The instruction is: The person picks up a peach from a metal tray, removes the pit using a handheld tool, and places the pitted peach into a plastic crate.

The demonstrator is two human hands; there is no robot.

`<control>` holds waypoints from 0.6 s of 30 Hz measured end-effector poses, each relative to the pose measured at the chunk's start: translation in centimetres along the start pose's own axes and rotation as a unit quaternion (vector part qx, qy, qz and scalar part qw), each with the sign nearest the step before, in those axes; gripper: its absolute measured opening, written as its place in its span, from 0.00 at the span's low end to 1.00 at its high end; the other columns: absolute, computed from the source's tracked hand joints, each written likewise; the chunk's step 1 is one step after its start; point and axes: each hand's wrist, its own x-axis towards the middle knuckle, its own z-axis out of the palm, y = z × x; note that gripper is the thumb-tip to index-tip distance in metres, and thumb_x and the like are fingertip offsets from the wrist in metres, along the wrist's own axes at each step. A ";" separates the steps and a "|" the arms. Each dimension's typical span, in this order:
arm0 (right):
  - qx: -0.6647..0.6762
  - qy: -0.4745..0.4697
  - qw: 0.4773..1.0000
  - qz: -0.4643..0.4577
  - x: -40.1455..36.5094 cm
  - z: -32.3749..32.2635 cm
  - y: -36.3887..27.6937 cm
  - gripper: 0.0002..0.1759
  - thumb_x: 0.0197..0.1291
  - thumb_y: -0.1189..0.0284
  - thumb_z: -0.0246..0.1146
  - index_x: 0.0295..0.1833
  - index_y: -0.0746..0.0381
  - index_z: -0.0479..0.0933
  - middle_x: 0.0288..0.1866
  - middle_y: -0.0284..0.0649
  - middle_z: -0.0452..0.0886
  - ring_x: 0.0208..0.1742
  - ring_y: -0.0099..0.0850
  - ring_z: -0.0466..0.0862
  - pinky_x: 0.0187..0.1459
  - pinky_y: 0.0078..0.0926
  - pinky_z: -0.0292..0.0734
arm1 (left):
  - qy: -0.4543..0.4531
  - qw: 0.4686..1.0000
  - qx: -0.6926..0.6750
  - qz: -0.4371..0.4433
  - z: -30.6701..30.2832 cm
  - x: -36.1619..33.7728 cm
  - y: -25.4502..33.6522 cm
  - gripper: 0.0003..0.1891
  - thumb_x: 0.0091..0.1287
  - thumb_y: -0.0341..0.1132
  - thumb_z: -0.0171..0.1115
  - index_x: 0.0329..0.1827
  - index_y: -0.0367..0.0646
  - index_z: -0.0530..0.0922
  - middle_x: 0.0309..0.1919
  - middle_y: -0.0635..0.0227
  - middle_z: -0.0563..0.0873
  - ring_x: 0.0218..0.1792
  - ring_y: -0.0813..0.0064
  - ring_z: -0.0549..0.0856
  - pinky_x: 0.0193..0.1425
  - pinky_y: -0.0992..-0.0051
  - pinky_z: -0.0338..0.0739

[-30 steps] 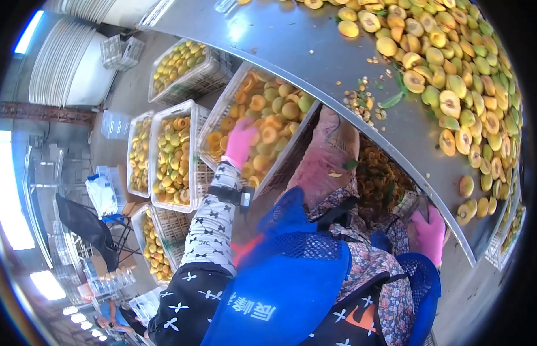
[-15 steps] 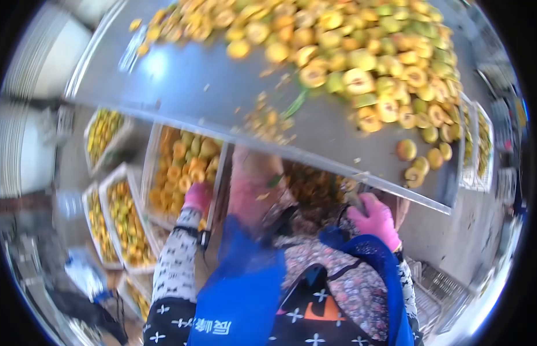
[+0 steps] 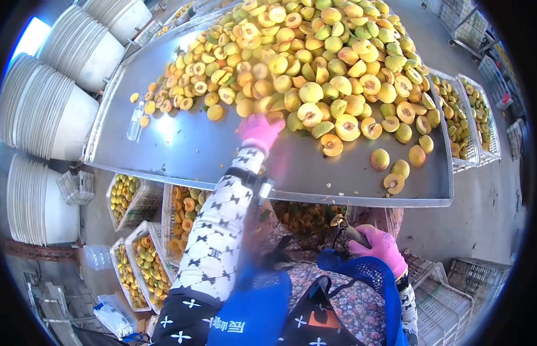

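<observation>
My left hand (image 3: 260,131), in a pink glove, reaches over the metal table with fingers stretched out to the near edge of a pile of halved yellow peaches (image 3: 347,127). Its fingertips are right at the fruit and partly blurred. My right hand (image 3: 379,249), also pink-gloved, is down by my lap in front of the table edge. It is closed around the greyish handle of a small tool (image 3: 356,235), whose tip points up and left. Below the table edge, cut peach pieces (image 3: 306,220) lie near the tool.
A clear plastic bottle (image 3: 135,121) lies on the metal table (image 3: 199,151). Crates of fruit (image 3: 148,268) stand on the floor at left, with more crates (image 3: 453,115) at right. Stacked white tubs (image 3: 46,109) line the far left. Plastic crates (image 3: 441,305) sit at lower right.
My left hand has moved from the fruit crate below the table up and right to the peach pile. My right hand stays low, still holding the tool. The view has shifted.
</observation>
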 end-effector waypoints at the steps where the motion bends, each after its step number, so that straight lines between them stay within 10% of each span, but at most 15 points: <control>1: -0.004 0.015 1.000 -0.002 -0.1 0.2 0.2 0.18 0.59 0.66 0.69 0.52 0.62 0.77 0.34 0.49 0.83 0.37 0.48 0.84 0.40 0.42 0.78 | -0.013 0.998 0.052 -0.017 1.2 0.5 0.3 0.40 0.58 0.62 0.67 0.63 0.36 0.77 0.61 0.51 0.78 0.65 0.51 0.73 0.69 0.58 0.66; 5: -0.048 -0.007 0.998 -0.051 0.0 0.7 0.8 0.20 0.60 0.67 0.68 0.55 0.63 0.75 0.38 0.50 0.83 0.39 0.50 0.84 0.41 0.42 0.79 | 0.060 0.997 -0.001 0.039 2.1 -1.2 0.3 0.30 0.54 0.52 0.74 0.50 0.37 0.78 0.57 0.53 0.79 0.59 0.59 0.77 0.62 0.61 0.72; 7: 0.016 0.007 0.994 -0.111 0.7 0.6 -0.1 0.22 0.64 0.67 0.66 0.60 0.64 0.73 0.42 0.51 0.83 0.43 0.52 0.84 0.43 0.42 0.79 | -0.060 0.970 -0.236 -0.009 -0.7 -3.8 0.7 0.28 0.54 0.44 0.76 0.52 0.35 0.78 0.54 0.55 0.81 0.55 0.63 0.80 0.60 0.65 0.75; 12: 0.064 0.166 0.959 -0.219 5.2 2.9 -4.6 0.24 0.67 0.65 0.64 0.63 0.64 0.71 0.46 0.53 0.83 0.47 0.53 0.84 0.45 0.42 0.80 | -0.249 0.686 -0.684 0.015 -4.0 -11.7 1.5 0.26 0.61 0.31 0.70 0.62 0.36 0.73 0.56 0.61 0.81 0.50 0.72 0.83 0.46 0.72 0.79; 18: 0.010 0.206 0.944 -0.257 7.5 4.4 -4.5 0.23 0.66 0.66 0.65 0.62 0.64 0.73 0.47 0.54 0.84 0.47 0.54 0.84 0.45 0.43 0.81 | -0.326 0.598 -0.730 0.047 -6.7 -16.7 3.3 0.25 0.69 0.34 0.61 0.68 0.41 0.70 0.61 0.59 0.79 0.54 0.68 0.82 0.54 0.70 0.78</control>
